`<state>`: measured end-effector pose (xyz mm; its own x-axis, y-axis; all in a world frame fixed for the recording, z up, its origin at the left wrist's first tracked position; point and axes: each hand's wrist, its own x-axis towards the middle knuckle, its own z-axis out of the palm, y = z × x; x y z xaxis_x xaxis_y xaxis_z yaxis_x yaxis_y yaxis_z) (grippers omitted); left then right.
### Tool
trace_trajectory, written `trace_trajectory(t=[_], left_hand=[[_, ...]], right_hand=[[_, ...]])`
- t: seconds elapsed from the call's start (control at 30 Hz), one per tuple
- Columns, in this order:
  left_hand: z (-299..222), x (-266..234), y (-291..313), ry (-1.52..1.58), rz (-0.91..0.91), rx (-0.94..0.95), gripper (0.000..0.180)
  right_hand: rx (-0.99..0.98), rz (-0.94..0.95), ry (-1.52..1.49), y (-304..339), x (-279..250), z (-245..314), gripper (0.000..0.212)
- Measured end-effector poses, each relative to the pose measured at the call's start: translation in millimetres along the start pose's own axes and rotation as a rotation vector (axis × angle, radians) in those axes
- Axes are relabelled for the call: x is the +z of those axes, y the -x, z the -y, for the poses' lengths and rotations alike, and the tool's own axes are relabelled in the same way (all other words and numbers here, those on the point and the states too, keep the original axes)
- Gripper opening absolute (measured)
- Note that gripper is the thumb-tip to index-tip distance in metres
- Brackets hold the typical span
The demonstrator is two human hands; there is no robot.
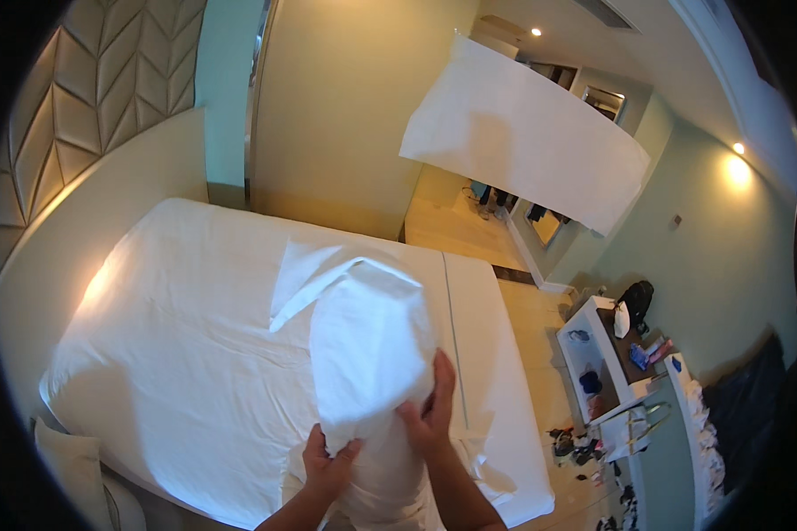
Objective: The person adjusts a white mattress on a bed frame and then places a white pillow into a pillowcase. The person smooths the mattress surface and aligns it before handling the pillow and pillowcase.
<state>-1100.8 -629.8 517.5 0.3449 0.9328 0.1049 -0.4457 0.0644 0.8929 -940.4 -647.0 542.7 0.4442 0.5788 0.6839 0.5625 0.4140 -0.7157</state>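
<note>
A white pillowcase bulges over what looks like a white pillow, whose lower part comes toward me. At its far end the loose cloth folds over into a pointed flap resting toward the bed. My left hand grips the near left edge of the pillowcase, thumb and fingers closed on the fabric. On the opposite side my right hand is wrapped round the right edge, its fingers partly behind the cloth. Beneath them lies a bed with a wrinkled white sheet.
Beyond the bed, a white cloth hangs in front of the doorway. A padded headboard stands at left, with another pillow at the near left corner. At right, a low shelf unit holds bags; shoes litter the floor.
</note>
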Motion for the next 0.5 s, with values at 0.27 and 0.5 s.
trace_trajectory(t=[0.27, 0.5], left_hand=[[3.7, -8.1, 30.2, -0.54, 0.163, 0.072, 0.027], [42.2, -22.9, 54.0, -0.528, 0.107, 0.003, 0.03]], right_hand=[[-0.327, -0.074, 0.028, -27.4, -42.2, 34.8, 0.028], [-0.29, -0.045, 0.054, -3.6, -52.7, 31.4, 0.011]])
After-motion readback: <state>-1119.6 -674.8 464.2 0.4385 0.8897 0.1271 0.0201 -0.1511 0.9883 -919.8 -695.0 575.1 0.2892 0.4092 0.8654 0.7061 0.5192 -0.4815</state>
